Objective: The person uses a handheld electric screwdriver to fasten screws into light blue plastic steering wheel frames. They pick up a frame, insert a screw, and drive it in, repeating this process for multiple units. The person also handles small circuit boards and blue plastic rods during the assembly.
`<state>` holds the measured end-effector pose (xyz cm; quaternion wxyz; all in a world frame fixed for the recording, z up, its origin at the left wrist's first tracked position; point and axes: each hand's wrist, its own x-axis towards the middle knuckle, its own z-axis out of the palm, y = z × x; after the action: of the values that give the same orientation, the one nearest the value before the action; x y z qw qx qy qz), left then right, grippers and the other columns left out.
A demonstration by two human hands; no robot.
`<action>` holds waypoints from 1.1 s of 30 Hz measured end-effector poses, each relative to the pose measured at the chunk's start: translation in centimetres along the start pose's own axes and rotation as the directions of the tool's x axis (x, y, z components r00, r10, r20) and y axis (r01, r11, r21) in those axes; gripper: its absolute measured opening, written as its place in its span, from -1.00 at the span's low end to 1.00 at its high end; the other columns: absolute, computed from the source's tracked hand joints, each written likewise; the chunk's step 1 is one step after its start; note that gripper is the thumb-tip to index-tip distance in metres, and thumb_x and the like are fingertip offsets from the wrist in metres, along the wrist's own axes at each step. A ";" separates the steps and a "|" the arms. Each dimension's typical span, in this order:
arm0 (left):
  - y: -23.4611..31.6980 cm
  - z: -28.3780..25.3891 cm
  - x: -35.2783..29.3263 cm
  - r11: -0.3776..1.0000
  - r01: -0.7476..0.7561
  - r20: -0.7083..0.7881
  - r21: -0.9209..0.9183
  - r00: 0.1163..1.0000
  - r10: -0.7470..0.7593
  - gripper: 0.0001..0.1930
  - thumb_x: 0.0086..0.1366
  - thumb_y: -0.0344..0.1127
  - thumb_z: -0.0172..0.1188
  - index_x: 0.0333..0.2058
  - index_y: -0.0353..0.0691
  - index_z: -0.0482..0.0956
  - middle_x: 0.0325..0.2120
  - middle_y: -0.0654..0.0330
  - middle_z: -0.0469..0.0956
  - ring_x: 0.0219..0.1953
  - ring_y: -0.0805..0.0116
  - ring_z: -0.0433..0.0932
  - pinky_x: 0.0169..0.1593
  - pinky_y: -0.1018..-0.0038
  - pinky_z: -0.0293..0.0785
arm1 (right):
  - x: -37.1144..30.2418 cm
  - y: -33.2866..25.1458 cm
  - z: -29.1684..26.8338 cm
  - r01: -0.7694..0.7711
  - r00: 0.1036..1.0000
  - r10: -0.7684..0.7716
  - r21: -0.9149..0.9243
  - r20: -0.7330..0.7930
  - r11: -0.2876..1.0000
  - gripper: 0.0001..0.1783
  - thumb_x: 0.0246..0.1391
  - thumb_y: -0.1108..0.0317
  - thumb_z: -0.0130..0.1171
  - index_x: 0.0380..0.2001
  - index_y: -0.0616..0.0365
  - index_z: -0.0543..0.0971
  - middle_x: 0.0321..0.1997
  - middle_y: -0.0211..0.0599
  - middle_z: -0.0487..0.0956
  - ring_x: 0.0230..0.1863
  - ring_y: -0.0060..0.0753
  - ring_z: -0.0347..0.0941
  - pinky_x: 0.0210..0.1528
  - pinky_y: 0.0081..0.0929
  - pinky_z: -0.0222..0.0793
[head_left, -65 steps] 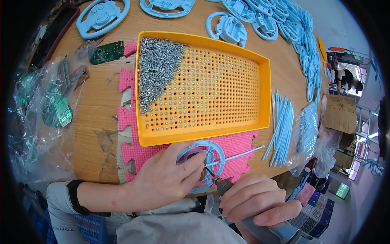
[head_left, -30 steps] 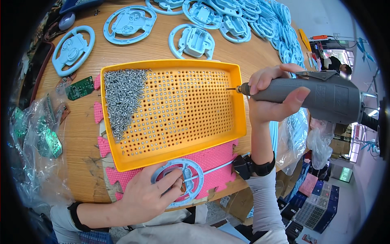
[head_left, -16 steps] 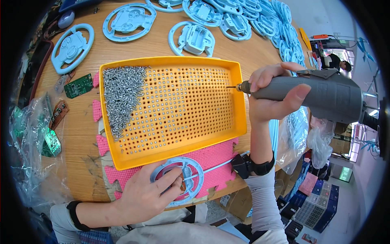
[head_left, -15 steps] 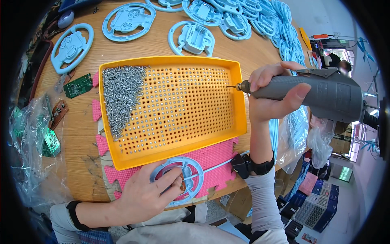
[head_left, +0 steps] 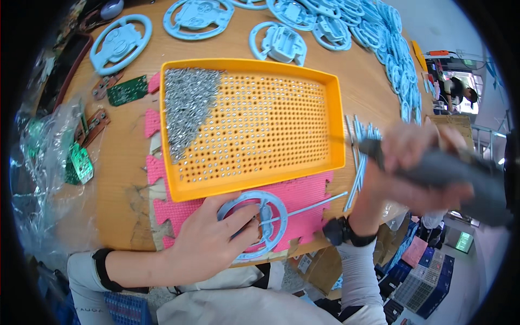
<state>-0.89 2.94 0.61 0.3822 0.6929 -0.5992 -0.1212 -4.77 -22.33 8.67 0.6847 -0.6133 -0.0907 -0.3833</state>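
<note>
My left hand (head_left: 208,238) rests over a light-blue toy steering wheel shell (head_left: 281,227), its fingers curled into the middle and holding it on the pink foam mat (head_left: 303,192). A small brown piece partly shows beneath those fingertips. From the shell's centre a thin blue rod (head_left: 319,204) reaches out to the right. My right hand (head_left: 406,154), smeared by motion, is wrapped round a grey electric screwdriver (head_left: 476,187). The driver's blurred tip points left at the right wall of a yellow tray (head_left: 254,190). Many silver screws (head_left: 189,108) are heaped at the tray's left, others sit in its holes.
More blue wheel shells (head_left: 200,19) lie along the far side, piled high at the far right (head_left: 387,59). Blue rods (head_left: 360,162) lie right of the tray. Green circuit boards (head_left: 127,91) and a clear plastic bag (head_left: 49,200) are at left. A person stands in the far right background.
My right hand has swung the screwdriver lower and to the right, away from the tray's right wall. My left hand stays on the wheel shell. The whole view has shifted.
</note>
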 end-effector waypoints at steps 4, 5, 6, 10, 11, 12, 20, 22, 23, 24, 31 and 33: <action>0.1 -0.3 0.1 0.999 -0.028 -0.027 0.029 0.999 0.028 -0.69 -0.06 -0.39 0.15 -0.25 -0.26 0.47 -0.14 0.15 0.38 -0.09 0.01 0.37 -0.07 0.28 0.42 | -3.9 -5.6 3.7 -0.136 0.950 0.111 0.066 0.292 0.988 -0.63 0.20 0.15 0.02 -0.14 0.23 0.26 -0.62 -0.13 0.49 -0.70 -0.13 0.43 -0.64 -0.27 0.40; 0.2 -0.3 0.1 0.999 -0.021 -0.034 0.024 0.999 0.022 -0.70 -0.06 -0.39 0.15 -0.26 -0.26 0.47 -0.14 0.15 0.38 -0.09 0.01 0.37 -0.08 0.30 0.43 | -5.2 -6.1 4.4 -0.140 0.941 0.114 0.061 0.319 0.988 -0.66 0.17 0.21 0.06 -0.19 0.22 0.24 -0.64 -0.13 0.50 -0.70 -0.17 0.45 -0.64 -0.29 0.42; 0.3 -0.2 0.1 1.000 -0.009 -0.039 0.023 0.999 0.010 -0.71 -0.06 -0.39 0.16 -0.27 -0.25 0.48 -0.15 0.15 0.38 -0.09 0.01 0.37 -0.09 0.31 0.43 | -6.4 -6.4 5.1 -0.145 0.931 0.115 0.063 0.347 0.987 -0.68 0.13 0.27 0.10 -0.25 0.21 0.22 -0.66 -0.12 0.52 -0.71 -0.22 0.47 -0.64 -0.30 0.44; 0.2 0.1 0.0 1.000 0.001 -0.062 0.010 0.998 0.000 -0.72 -0.06 -0.39 0.16 -0.29 -0.25 0.48 -0.17 0.15 0.36 -0.09 0.01 0.35 -0.12 0.34 0.46 | -7.8 -5.4 7.5 -0.153 0.894 0.113 0.058 0.434 0.987 -0.42 0.09 -0.02 0.18 -0.18 0.31 0.28 -0.65 -0.14 0.45 -0.69 -0.25 0.40 -0.62 -0.34 0.41; 0.2 0.4 -0.2 1.000 0.011 -0.055 -0.005 0.998 -0.012 -0.71 -0.05 -0.38 0.21 -0.28 -0.23 0.49 -0.13 0.17 0.37 -0.08 -0.01 0.34 -0.09 0.30 0.43 | -8.4 -5.3 7.4 -0.131 0.895 0.114 0.010 0.431 0.991 -0.50 0.06 0.09 0.21 -0.21 0.25 0.24 -0.66 -0.14 0.48 -0.70 -0.25 0.44 -0.63 -0.35 0.41; 0.1 0.6 -0.4 1.000 0.023 -0.050 -0.019 0.998 -0.024 -0.70 -0.04 -0.37 0.25 -0.27 -0.21 0.50 -0.10 0.19 0.37 -0.07 -0.02 0.34 -0.06 0.26 0.40 | -9.2 -5.1 7.3 -0.109 0.896 0.114 -0.037 0.430 0.993 -0.54 0.03 0.21 0.23 -0.25 0.20 0.20 -0.68 -0.14 0.51 -0.70 -0.24 0.47 -0.64 -0.35 0.42; 0.0 0.4 -0.2 1.000 -0.015 -0.090 -0.010 0.996 0.014 -0.73 -0.05 -0.41 0.16 -0.29 -0.26 0.47 -0.13 0.11 0.34 -0.08 -0.01 0.35 -0.13 0.34 0.48 | -11.0 -4.4 8.3 -0.174 0.949 0.142 0.093 0.283 0.980 -0.86 0.17 0.46 -0.06 -0.35 0.35 0.27 -0.67 0.01 0.44 -0.70 -0.14 0.40 -0.62 -0.23 0.43; 0.0 0.6 -0.4 1.000 -0.008 -0.098 -0.013 0.995 0.006 -0.74 -0.04 -0.41 0.16 -0.29 -0.25 0.46 -0.14 0.10 0.33 -0.08 0.00 0.35 -0.13 0.35 0.48 | -10.6 -4.3 7.7 -0.170 0.910 0.148 0.025 0.387 0.985 -0.66 0.03 0.40 0.15 -0.28 0.24 0.20 -0.64 -0.04 0.51 -0.69 -0.18 0.46 -0.61 -0.30 0.43; 0.0 0.7 -0.5 1.000 0.004 -0.089 -0.023 0.996 -0.006 -0.72 -0.03 -0.38 0.20 -0.28 -0.24 0.47 -0.11 0.13 0.34 -0.07 -0.01 0.34 -0.11 0.32 0.45 | -10.4 -4.3 7.6 -0.167 0.893 0.151 -0.001 0.423 0.986 -0.60 0.00 0.38 0.20 -0.25 0.22 0.19 -0.63 -0.04 0.53 -0.68 -0.19 0.48 -0.61 -0.32 0.44; 0.0 0.9 -0.6 0.999 0.014 -0.080 -0.032 0.997 -0.016 -0.71 -0.03 -0.36 0.25 -0.26 -0.22 0.49 -0.07 0.16 0.35 -0.06 -0.01 0.33 -0.09 0.29 0.42 | -10.2 -4.3 7.4 -0.160 0.875 0.155 -0.028 0.458 0.987 -0.54 -0.03 0.37 0.25 -0.23 0.20 0.17 -0.62 -0.05 0.55 -0.68 -0.20 0.50 -0.61 -0.33 0.44; 0.0 0.9 -0.6 0.999 0.022 -0.093 -0.024 0.995 -0.025 -0.71 -0.03 -0.35 0.27 -0.28 -0.20 0.49 -0.07 0.19 0.37 -0.06 -0.01 0.32 -0.09 0.28 0.40 | -9.8 -3.9 8.5 -0.112 0.877 0.103 -0.010 0.469 0.994 -0.48 0.06 0.10 0.20 -0.19 0.29 0.24 -0.62 -0.08 0.48 -0.68 -0.22 0.43 -0.62 -0.32 0.44; 0.0 1.0 -0.7 1.000 0.023 -0.071 -0.016 0.997 -0.024 -0.73 -0.02 -0.34 0.26 -0.29 -0.19 0.49 -0.08 0.20 0.38 -0.06 -0.01 0.32 -0.09 0.28 0.41 | -9.8 -3.7 9.1 -0.091 0.905 0.089 -0.014 0.415 0.996 -0.39 0.09 -0.05 0.18 -0.19 0.32 0.26 -0.65 -0.13 0.45 -0.70 -0.24 0.40 -0.63 -0.32 0.43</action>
<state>-1.69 3.15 -0.30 0.4072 0.7008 -0.5762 -0.1054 -10.71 -9.83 7.84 0.6685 -0.6822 -0.2069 -0.2119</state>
